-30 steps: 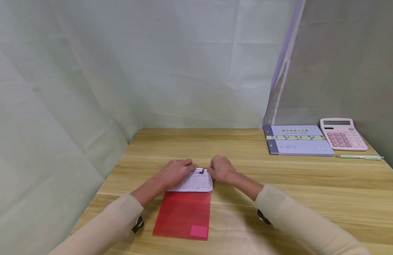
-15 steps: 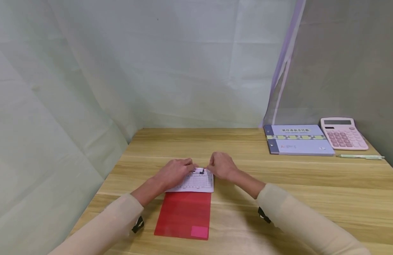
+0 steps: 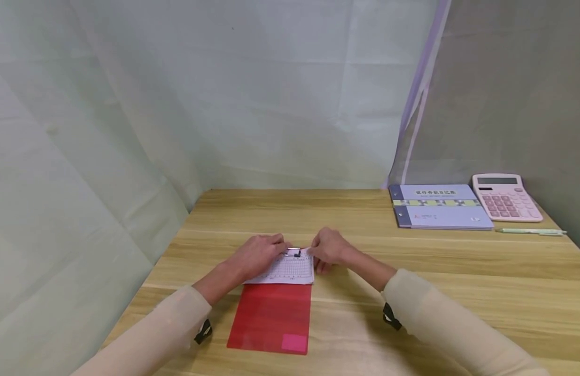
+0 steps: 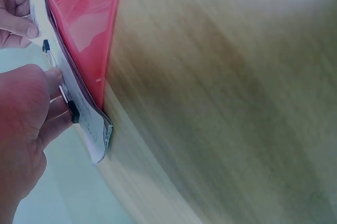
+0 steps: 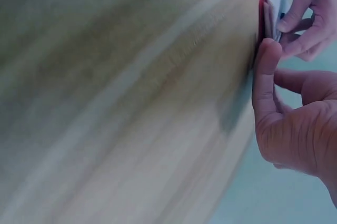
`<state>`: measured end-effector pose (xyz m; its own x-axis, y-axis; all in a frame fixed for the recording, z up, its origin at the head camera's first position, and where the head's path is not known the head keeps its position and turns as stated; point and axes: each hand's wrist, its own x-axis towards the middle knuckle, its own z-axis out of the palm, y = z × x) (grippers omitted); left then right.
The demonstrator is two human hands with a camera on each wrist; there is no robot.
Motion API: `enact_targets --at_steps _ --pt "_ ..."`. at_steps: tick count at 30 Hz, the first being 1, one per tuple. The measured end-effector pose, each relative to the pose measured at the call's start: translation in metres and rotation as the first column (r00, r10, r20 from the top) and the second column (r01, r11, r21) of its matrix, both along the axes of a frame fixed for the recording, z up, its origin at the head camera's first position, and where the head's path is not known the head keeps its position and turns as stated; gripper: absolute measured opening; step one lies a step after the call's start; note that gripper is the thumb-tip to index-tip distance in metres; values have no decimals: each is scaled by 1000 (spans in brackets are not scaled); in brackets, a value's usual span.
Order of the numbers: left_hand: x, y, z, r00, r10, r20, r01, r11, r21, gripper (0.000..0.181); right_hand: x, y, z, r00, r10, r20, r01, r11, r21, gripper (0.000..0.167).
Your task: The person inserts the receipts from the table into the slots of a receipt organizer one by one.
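A red translucent folder lies on the wooden table with a small pink label at its lower right. On its upper part is a stack of printed grid papers, under a metal clip with black ends. My left hand grips the clip at the stack's top edge, thumb over its bar and fingers behind it in the left wrist view. My right hand pinches the papers' upper right corner between thumb and finger. In the right wrist view, my right thumb covers part of that corner.
At the back right lies a blue account book. A pink calculator sits beside it, with a pale green pen in front. Pale curtains hang behind and at the sides of the table.
My right hand rises slightly along the papers' right edge, then comes back down, and its lower fingers now show below the corner. My left hand stays on the clip.
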<state>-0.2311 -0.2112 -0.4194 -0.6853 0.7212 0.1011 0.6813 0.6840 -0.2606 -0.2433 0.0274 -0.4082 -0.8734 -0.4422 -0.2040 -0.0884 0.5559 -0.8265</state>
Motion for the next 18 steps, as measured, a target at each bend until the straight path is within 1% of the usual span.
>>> enact_targets --at_steps 3,9,12,18 --pt "0 0 0 1000 1 -5 -1 1000 -6 39 4 -1 -2 999 -38 30 40 997 -62 21" --pt "-1 0 0 1000 -5 -4 5 1000 1 37 10 -3 -5 996 -82 33 85 988 -130 21" --pt "0 0 0 1000 -14 -2 14 1000 2 36 12 -5 -4 995 -95 42 101 984 -148 21" --pt "0 0 0 1000 -24 6 23 999 27 34 14 -5 -6 992 -120 28 123 981 -150 25"
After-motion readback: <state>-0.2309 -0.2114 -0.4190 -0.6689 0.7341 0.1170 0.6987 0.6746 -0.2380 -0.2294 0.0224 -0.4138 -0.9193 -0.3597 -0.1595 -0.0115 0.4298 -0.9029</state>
